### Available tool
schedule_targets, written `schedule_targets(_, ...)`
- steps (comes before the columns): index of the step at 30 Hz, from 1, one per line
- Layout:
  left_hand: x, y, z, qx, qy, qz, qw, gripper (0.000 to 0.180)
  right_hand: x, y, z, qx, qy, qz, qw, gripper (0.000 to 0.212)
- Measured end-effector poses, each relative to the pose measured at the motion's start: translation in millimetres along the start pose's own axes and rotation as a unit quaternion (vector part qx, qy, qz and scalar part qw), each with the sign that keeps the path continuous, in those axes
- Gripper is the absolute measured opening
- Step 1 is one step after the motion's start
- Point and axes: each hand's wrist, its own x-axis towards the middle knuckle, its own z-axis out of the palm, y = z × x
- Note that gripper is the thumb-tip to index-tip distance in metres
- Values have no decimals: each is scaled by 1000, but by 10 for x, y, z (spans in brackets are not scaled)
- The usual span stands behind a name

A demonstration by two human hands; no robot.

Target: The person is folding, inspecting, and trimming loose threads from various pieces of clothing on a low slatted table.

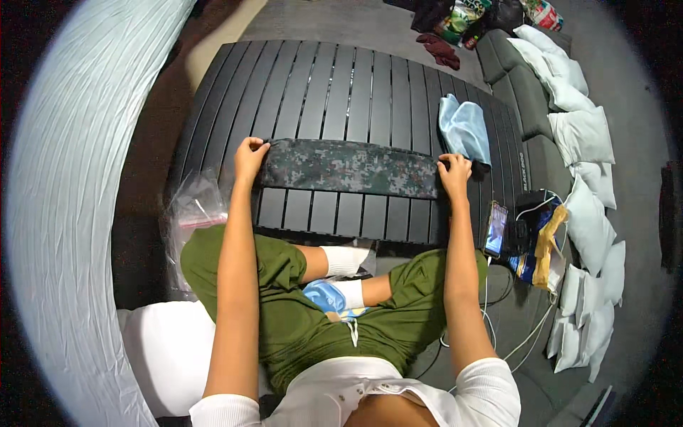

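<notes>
A long folded strip of dark camouflage cloth [348,168] lies flat across the black slatted table [324,85] in front of me. My left hand [249,158] pinches its upper left corner between thumb and fingers. At the opposite end, my right hand [454,174] grips the upper right corner in the same way. Just beyond the right hand rests a crumpled light blue satiny cloth [464,128], with a dark patch at its lower edge. Between my crossed legs is a piece of shiny blue fabric [324,294], partly hidden by my leg.
A lit phone [496,229] stands by the table's right edge, near white cables and a blue-and-yellow package [549,245]. Clear plastic bags [196,213] lie left of my knee. White pillows [582,135] line the right, a white curtain [78,199] hangs left, and bags [464,20] sit beyond.
</notes>
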Motion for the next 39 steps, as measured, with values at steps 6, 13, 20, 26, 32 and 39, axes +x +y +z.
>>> schedule_targets(6,-50,136,-16,27,-43,-50,997,30,-14,120,-31,-14,-23,20,999,23)
schedule_targets(13,-427,521,191,274,71,197,939,22,-192,-311,27,67,77,-58,993,24)
schedule_targets(20,-575,231,416,325,25,244,913,40,-434,-419,242,-50,9,-52,997,49)
schedule_targets(26,-443,67,198,388,12,190,902,45,-484,-341,186,-83,-48,-5,995,55)
schedule_targets(32,-437,162,234,397,2,202,895,43,-377,-22,110,8,27,-16,999,37)
schedule_targets(39,-462,139,272,361,-6,222,906,42,-66,152,-28,-8,12,-29,999,23)
